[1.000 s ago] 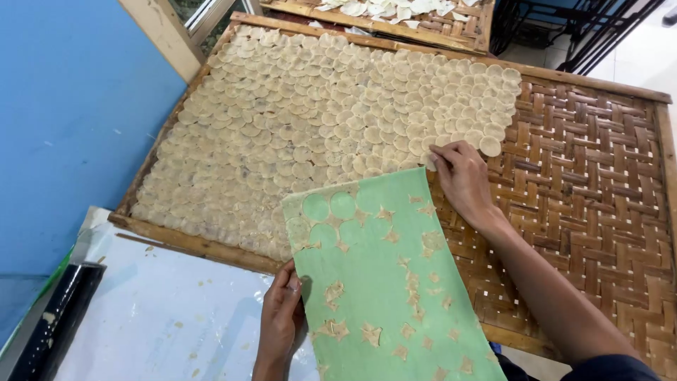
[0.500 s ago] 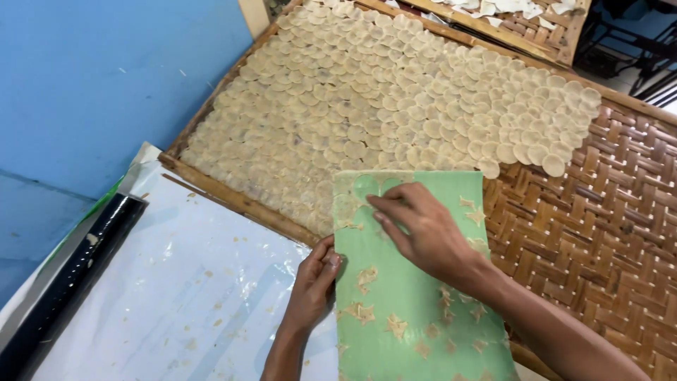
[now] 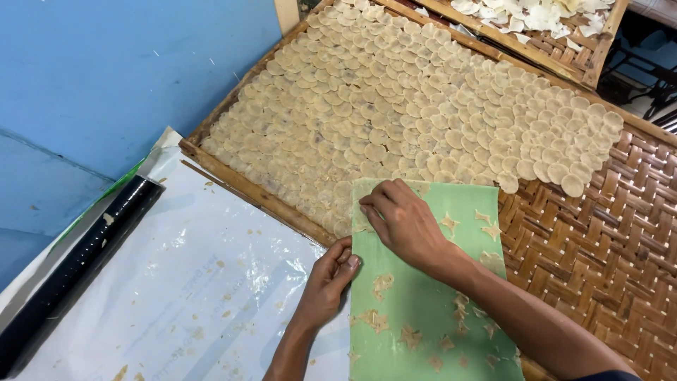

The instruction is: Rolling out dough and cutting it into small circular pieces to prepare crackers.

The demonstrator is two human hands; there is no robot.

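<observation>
The green sheet (image 3: 430, 310) lies with its far end over the near edge of the woven bamboo tray (image 3: 599, 240), flecked with dough scraps. The right hand (image 3: 402, 222) rests flat and open-fingered on the sheet's top left corner, while the left hand (image 3: 326, 282) pinches the sheet's left edge. Pale round discs (image 3: 395, 106) cover most of the tray; clear plastic (image 3: 176, 296) covers the surface beside it.

Green sheet's (image 3: 423, 310) near end, beyond bottom edge.

A woven bamboo tray (image 3: 599, 240) carries overlapping pale dough discs (image 3: 423, 113) and a green sheet (image 3: 423, 317).
</observation>
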